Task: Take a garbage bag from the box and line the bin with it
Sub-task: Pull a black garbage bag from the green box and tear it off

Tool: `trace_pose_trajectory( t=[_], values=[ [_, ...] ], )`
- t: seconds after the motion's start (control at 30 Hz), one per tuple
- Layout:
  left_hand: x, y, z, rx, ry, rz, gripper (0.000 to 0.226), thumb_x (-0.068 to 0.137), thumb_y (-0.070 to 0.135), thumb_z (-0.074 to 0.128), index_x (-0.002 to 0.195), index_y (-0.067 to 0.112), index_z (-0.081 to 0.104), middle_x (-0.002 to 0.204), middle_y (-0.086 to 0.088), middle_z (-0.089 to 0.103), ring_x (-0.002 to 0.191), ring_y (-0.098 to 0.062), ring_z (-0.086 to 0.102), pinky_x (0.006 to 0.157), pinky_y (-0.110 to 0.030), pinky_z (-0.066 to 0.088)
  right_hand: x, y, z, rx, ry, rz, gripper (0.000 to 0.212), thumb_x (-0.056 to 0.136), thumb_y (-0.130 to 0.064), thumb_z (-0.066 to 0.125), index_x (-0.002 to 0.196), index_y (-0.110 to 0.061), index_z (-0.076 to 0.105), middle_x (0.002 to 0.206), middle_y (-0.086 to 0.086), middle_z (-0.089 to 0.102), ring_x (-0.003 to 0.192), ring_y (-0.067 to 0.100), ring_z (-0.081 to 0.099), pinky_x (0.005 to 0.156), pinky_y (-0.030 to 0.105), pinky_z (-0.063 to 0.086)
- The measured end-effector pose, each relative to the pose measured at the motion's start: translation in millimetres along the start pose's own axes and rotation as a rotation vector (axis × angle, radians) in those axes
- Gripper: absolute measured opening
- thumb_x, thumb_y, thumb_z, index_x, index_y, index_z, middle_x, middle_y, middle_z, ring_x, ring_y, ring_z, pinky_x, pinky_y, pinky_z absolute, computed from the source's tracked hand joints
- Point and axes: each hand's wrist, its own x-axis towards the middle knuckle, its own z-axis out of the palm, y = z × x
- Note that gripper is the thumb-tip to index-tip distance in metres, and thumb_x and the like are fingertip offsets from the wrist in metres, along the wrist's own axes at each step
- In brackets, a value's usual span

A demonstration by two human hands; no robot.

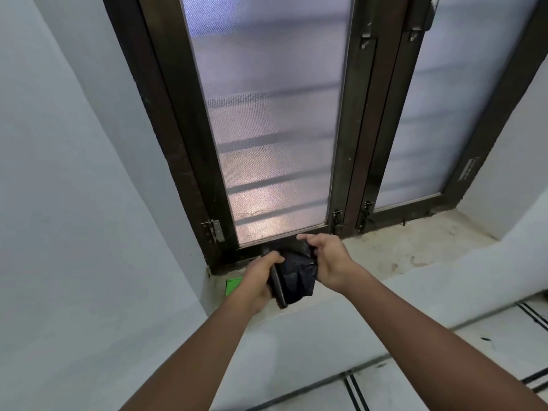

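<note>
Both hands grip: left hand (pixel 257 280) fingers clasp the flat dark box (pixel 277 287), right hand (pixel 326 259) fingers pinch the crumpled black plastic garbage bag (pixel 298 275) between them.

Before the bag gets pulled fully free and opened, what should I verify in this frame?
1. Left hand grips the flat dark packet: ok.
2. Right hand pinches the black garbage bag: ok.
3. Bag is clear of the packet: not ok, its lower part still sits against it.
4. Bag is unfolded: not ok, it is bunched and crumpled.
5. Bin is within sight: not ok, none shows in this view.
6. Green item on the sill is out of the way: ok, it lies left of the hands.
</note>
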Motion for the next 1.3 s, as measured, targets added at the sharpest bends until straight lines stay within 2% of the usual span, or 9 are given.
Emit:
trace_pose_trajectory(
  t=[0.23,0.33,0.5,0.7,0.77,0.83,0.93,1.13,1.3],
  values=[
    [-6,6,-8,0.022,0.023,0.015,0.035,0.090,0.023,0.077,0.120,0.006,0.068,0.102,-0.016,0.078,0.093,-0.032,0.075,0.080,-0.041,0.063,-14,-3,-17,-1.115,0.005,-0.171,0.037,0.074,-0.042,0.085,0.109,-0.032,0.077,0.104,-0.008,0.076,0.096,0.014,0.071,0.091,0.036,0.057],
    [-13,7,-9,0.059,-0.044,-0.132,0.036,0.088,0.033,0.080,0.113,0.008,0.073,0.102,-0.015,0.080,0.097,-0.032,0.075,0.086,-0.042,0.061,-15,0,-15,-1.003,0.027,-0.156,0.014,0.085,-0.035,0.076,0.095,-0.026,0.079,0.096,0.001,0.078,0.094,0.022,0.072,0.089,0.042,0.059],
    [-12,-8,-19,0.116,-0.039,-0.202,0.043,0.083,0.016,0.083,0.122,0.006,0.067,0.096,-0.011,0.074,0.079,-0.019,0.064,0.056,-0.026,0.052,-17,2,-24,-0.624,0.141,-0.012,0.021,0.100,-0.002,0.047,0.105,-0.006,0.067,0.098,0.019,0.068,0.076,0.027,0.063,0.064,0.034,0.052],
    [-10,-4,-20,-0.021,-0.033,-0.120,0.039,0.084,0.011,0.070,0.123,0.011,0.064,0.117,-0.017,0.074,0.106,-0.035,0.070,0.085,-0.043,0.060,-35,-3,-21,-0.306,0.169,0.027,0.031,0.090,-0.005,0.043,0.099,-0.017,0.070,0.089,0.009,0.067,0.061,0.020,0.053,0.050,0.022,0.032],
    [-11,-1,-17,-0.008,-0.030,-0.114,0.037,0.084,0.011,0.068,0.121,0.009,0.067,0.115,-0.018,0.076,0.106,-0.038,0.071,0.088,-0.045,0.059,-38,-4,-21,-0.411,0.148,0.010,0.015,0.083,-0.033,0.068,0.086,-0.018,0.069,0.078,0.002,0.069,0.057,0.018,0.060,0.048,0.024,0.038],
    [-11,0,-16,0.030,-0.028,-0.101,0.036,0.084,0.010,0.070,0.120,0.007,0.068,0.114,-0.019,0.076,0.099,-0.037,0.072,0.082,-0.044,0.061,-38,-4,-25,-0.761,0.171,-0.067,0.042,0.064,-0.052,0.086,0.087,-0.018,0.074,0.085,0.001,0.077,0.072,0.019,0.071,0.059,0.029,0.051],
    [-9,1,-18,0.056,-0.036,-0.074,0.043,0.082,0.003,0.073,0.124,0.009,0.066,0.115,-0.019,0.076,0.102,-0.037,0.073,0.078,-0.046,0.063,-40,-4,-23,-1.075,0.303,-0.184,0.026,0.063,-0.038,0.086,0.074,-0.017,0.074,0.079,0.004,0.076,0.070,0.022,0.068,0.059,0.029,0.045],
    [-6,-1,-22,0.078,-0.064,-0.065,0.037,0.082,0.005,0.073,0.119,0.013,0.068,0.116,-0.018,0.075,0.108,-0.039,0.070,0.082,-0.050,0.062,-27,-6,-28,-0.724,0.323,-0.102,0.027,0.072,0.000,0.047,0.074,-0.018,0.067,0.094,0.020,0.068,0.085,0.039,0.069,0.064,0.047,0.064],
    [0,-2,-28,0.058,-0.033,-0.051,0.036,0.084,0.006,0.074,0.119,0.011,0.070,0.111,-0.015,0.078,0.105,-0.037,0.072,0.090,-0.048,0.061,-25,-8,-24,-0.625,0.376,-0.131,0.046,0.079,0.007,0.031,0.075,-0.019,0.068,0.087,0.015,0.066,0.065,0.029,0.058,0.050,0.031,0.046]
  ],
)
